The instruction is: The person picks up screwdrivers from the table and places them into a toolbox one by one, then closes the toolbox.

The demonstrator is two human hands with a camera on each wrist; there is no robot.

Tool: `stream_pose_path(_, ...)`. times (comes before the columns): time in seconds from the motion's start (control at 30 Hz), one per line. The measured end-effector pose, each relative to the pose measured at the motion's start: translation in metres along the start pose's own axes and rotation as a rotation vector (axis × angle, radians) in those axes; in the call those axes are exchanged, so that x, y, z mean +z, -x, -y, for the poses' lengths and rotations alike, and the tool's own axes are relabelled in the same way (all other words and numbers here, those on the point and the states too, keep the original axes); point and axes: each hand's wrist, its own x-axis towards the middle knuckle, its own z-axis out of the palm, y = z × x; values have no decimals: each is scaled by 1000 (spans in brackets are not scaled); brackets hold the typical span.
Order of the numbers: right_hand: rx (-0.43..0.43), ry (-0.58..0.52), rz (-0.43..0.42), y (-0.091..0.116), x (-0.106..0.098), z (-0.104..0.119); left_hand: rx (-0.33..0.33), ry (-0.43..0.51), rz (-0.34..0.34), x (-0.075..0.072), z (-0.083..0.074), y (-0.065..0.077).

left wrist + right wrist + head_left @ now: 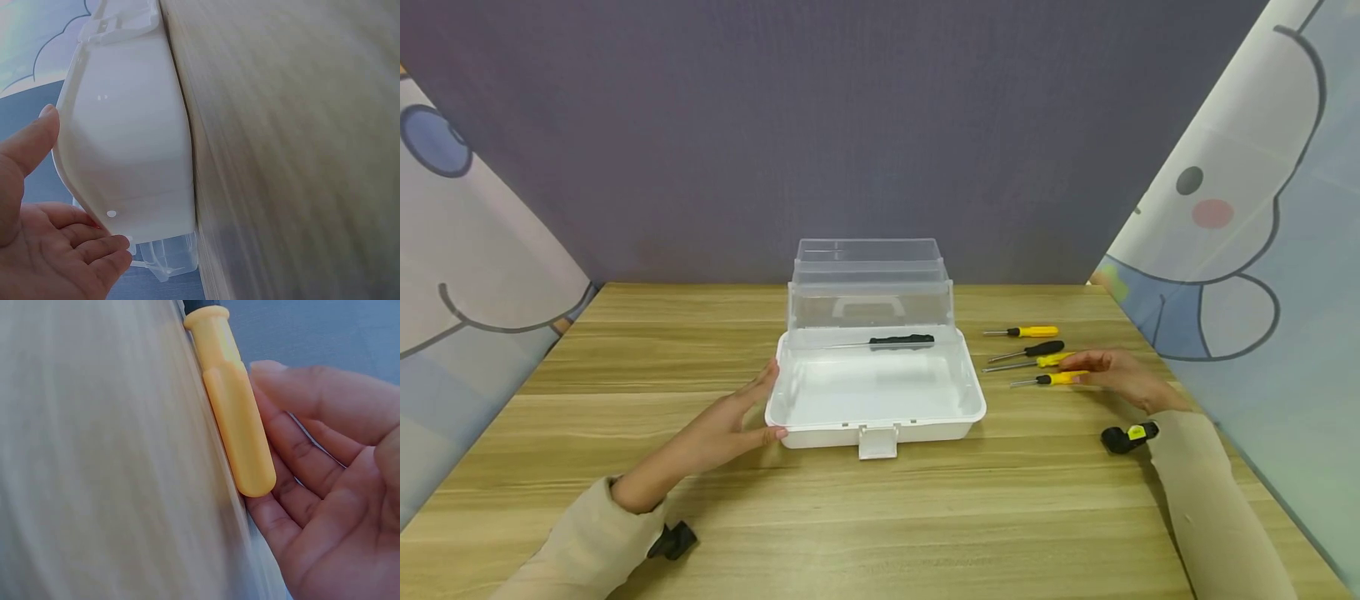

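Note:
A white plastic toolbox stands with its clear lid raised. Inside, along the back, lies a screwdriver with a black handle. My left hand touches the box's left end, thumb at the front corner and fingers farther back along the side. On the right, my right hand is at the handle of the nearest yellow screwdriver, which lies on the table. The right wrist view shows the thumb beside this yellow handle and the other fingers partly hidden behind it.
Beyond the nearest screwdriver lie another yellow one, a black-handled one and a farther yellow one. The wooden table meets a dark back wall. Cartoon-printed panels flank both sides.

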Motion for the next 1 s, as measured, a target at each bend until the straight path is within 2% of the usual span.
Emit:
stream_pose_path(0.3, 1, 38, 23, 0, -1, -3, -2, -3, 0, 0, 1, -1)
stream_pose_path(0.6, -40, 8, 38, -1, -1, -4, 7, 0, -3, 0, 1, -1)
stream_pose_path(1.0, -3, 5, 18, -3, 1, -3, 3, 6, -3, 0, 2, -1)
